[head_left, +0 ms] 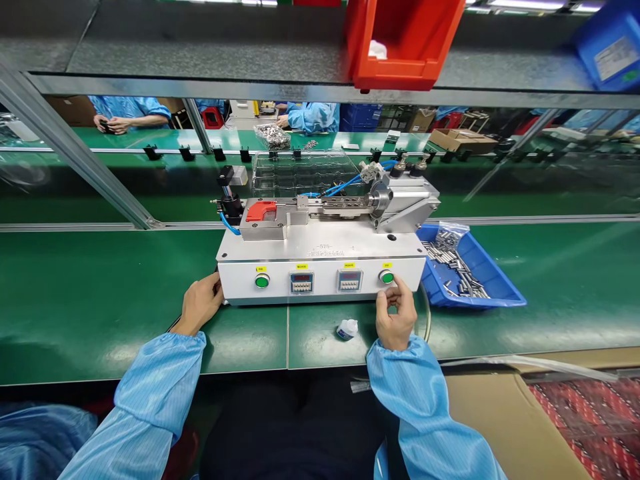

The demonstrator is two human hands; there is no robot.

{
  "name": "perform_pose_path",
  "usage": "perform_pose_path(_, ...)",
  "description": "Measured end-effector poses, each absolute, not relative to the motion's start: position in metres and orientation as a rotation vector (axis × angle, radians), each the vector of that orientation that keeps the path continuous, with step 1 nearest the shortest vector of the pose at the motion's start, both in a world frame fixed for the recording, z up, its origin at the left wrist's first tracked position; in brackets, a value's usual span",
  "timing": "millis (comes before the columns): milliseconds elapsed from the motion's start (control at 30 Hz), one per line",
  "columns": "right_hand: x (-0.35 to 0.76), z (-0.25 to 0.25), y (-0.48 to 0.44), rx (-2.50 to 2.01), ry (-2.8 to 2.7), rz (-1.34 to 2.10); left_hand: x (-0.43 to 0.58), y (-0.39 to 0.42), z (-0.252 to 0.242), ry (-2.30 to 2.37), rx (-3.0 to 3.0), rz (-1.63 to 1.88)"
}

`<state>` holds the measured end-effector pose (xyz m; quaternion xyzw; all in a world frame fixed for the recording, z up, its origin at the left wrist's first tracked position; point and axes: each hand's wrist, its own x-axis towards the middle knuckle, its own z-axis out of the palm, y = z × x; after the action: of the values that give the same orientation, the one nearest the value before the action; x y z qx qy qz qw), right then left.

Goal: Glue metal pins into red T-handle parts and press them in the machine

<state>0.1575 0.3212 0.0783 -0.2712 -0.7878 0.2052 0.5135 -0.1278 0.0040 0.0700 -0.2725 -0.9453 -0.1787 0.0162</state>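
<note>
A white benchtop machine (323, 280) with a metal fixture on top stands in front of me. My left hand (201, 303) is at its left end, fingers curled against the side; the fingertips, and anything in them, are hidden. A thin dark line shows beside that wrist. My right hand (397, 317) is at the right green button (387, 277), index finger at the button's edge, thumb apart, nothing held. Another green button (262, 281) and two small counters are on the front panel. A red piece (261, 211) sits in the fixture's left end, and a metal rod assembly (345, 207) lies along its middle.
A blue bin (475, 277) of metal pins and a plastic bag stands at the machine's right. A small white bottle (347, 329) lies before the machine. Overhead, a shelf (225, 47) carries a red bin (400, 73). Co-workers' blue sleeves (315, 117) show across the bench.
</note>
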Motion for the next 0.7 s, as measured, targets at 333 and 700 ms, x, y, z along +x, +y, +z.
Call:
perform_pose_path(333,0.1579,0.0781,0.3211,-0.655,-1.895,0.509,-0.1273,0.0045,0.0714,-2.925,-0.862,-0.555)
perform_pose_path(700,0.1579,0.0771,0.3219,-0.650,-1.896,0.508,-0.1273,0.0043,0.0712,-2.918,-0.866,-0.548)
